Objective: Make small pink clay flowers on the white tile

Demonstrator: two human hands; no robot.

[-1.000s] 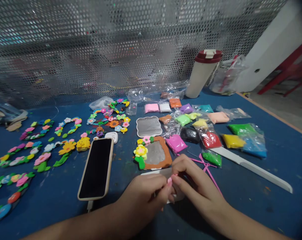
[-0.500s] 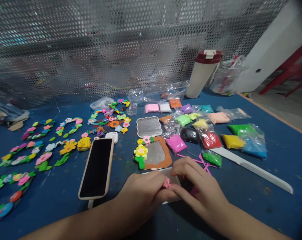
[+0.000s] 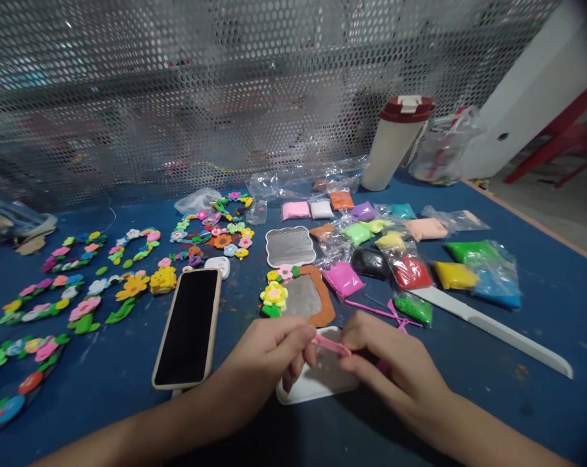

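A strip of pink modelling clay (image 3: 333,346) is stretched between my two hands. My left hand (image 3: 278,350) pinches its left end, and my right hand (image 3: 385,360) pinches the right end. Something magenta shows partly under the right-hand fingers; most of it is hidden. Below the clay lies a small white-rimmed plate (image 3: 317,391), partly covered by my hands. Just behind them is a mirror with a brown clay border (image 3: 326,305), decorated at its left with a yellow flower (image 3: 274,295), a pink flower and green leaves.
Several clay-decorated frames (image 3: 45,301) and a phone (image 3: 189,331) lie to the left. Bagged coloured clay (image 3: 410,272), magenta tools (image 3: 395,318) and a white comb (image 3: 512,338) lie right. A tumbler (image 3: 395,146) stands before a perforated metal panel (image 3: 200,97). A plain white-rimmed mirror (image 3: 290,246) lies centrally.
The pink clay has gone from a small lump to a drawn-out strip. My hands have moved apart, and more of the white-rimmed plate shows beneath them.
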